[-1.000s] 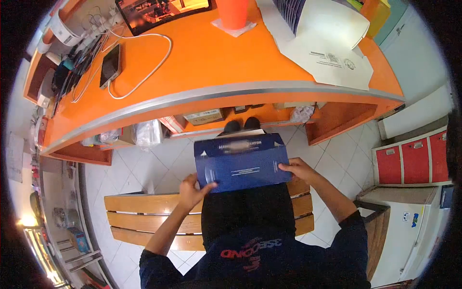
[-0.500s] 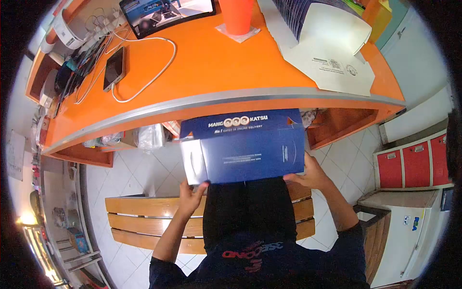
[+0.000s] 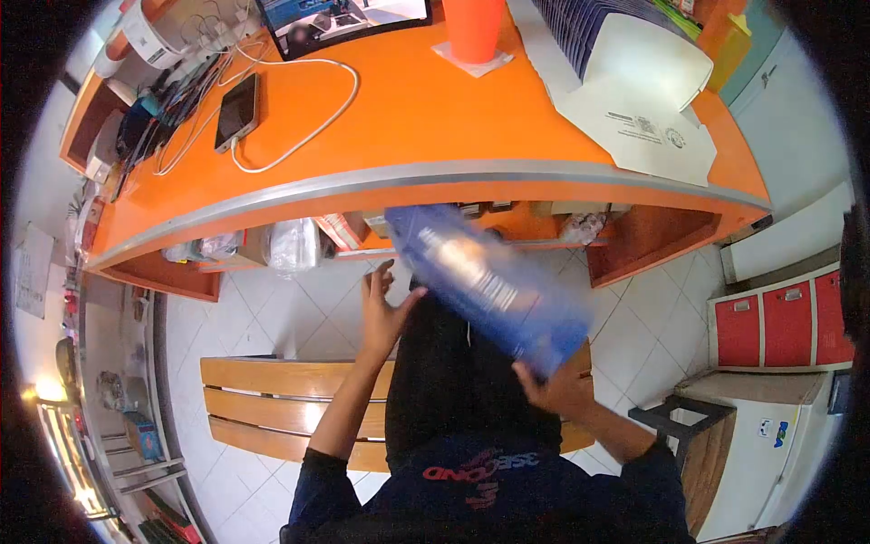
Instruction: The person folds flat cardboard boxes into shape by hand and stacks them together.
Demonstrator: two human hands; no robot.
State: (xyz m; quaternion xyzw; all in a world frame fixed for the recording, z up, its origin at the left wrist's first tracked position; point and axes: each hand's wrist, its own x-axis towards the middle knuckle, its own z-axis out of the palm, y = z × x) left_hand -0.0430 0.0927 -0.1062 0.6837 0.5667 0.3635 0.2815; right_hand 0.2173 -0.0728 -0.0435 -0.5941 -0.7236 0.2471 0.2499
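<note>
A blue printed cardboard box (image 3: 489,281), blurred by motion, hangs tilted above my lap, its upper left end near the desk edge. My right hand (image 3: 555,385) grips its lower right end, with part of the fingers hidden behind or against it. Just left of the box, my left hand (image 3: 388,304) has its fingers apart and curved, holding nothing. A small gap seems to lie between that hand and the box.
The orange desk (image 3: 408,118) carries a phone (image 3: 237,113) on a white cable, a tablet (image 3: 349,23), an orange cup (image 3: 473,32) and a stack of folded blue-and-white cartons (image 3: 634,72). I sit on a wooden bench (image 3: 290,408). Plastic-wrapped items (image 3: 294,247) fill the shelf below.
The box has turned from level to steeply slanted, its right end dropping. My left hand has let go of it and moved slightly up; my right hand has moved lower with it.
</note>
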